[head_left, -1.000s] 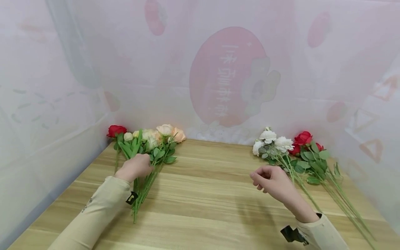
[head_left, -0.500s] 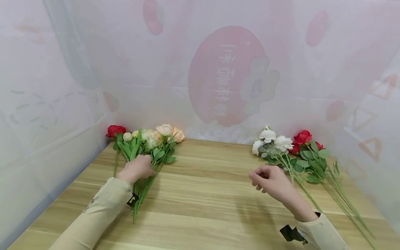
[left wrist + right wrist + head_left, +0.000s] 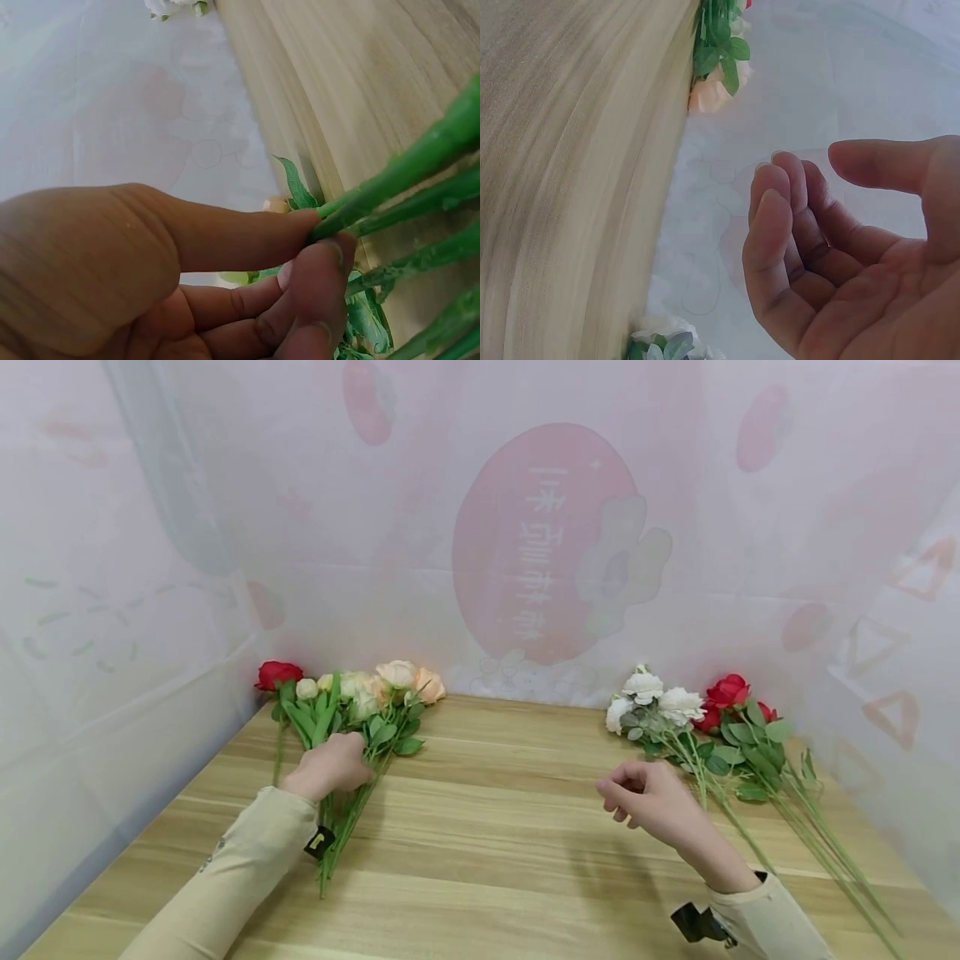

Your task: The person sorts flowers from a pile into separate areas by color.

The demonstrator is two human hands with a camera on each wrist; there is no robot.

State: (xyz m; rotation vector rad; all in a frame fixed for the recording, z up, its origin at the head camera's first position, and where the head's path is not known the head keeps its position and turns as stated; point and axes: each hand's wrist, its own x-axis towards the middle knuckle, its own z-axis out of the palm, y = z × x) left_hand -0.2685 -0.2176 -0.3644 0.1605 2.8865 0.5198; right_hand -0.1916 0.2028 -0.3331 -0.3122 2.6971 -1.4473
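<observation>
My left hand (image 3: 333, 766) is over the left bunch of flowers, and its thumb and fingers pinch a green flower stem (image 3: 409, 172). Several other stems (image 3: 427, 259) run beside it; which bloom the pinched stem bears cannot be told. Cream and peach flowers (image 3: 396, 673) lie above this hand, with green leaves (image 3: 322, 714) around them. My right hand (image 3: 656, 802) hovers over the table with fingers loosely bent and nothing between them. Nearest to it are white flowers (image 3: 680, 704) with thin stems, partly hidden behind the wrist.
A red rose (image 3: 279, 675) lies at the far left. More red roses (image 3: 727, 691) lie at the right, their long stems stretching toward the front right edge. Behind the wooden table (image 3: 480, 827) hangs a pale printed cloth (image 3: 420, 527), which also closes both sides.
Hardly anything differs. The left hand has shifted very slightly to the right, still at the same stems. The right hand stays in place.
</observation>
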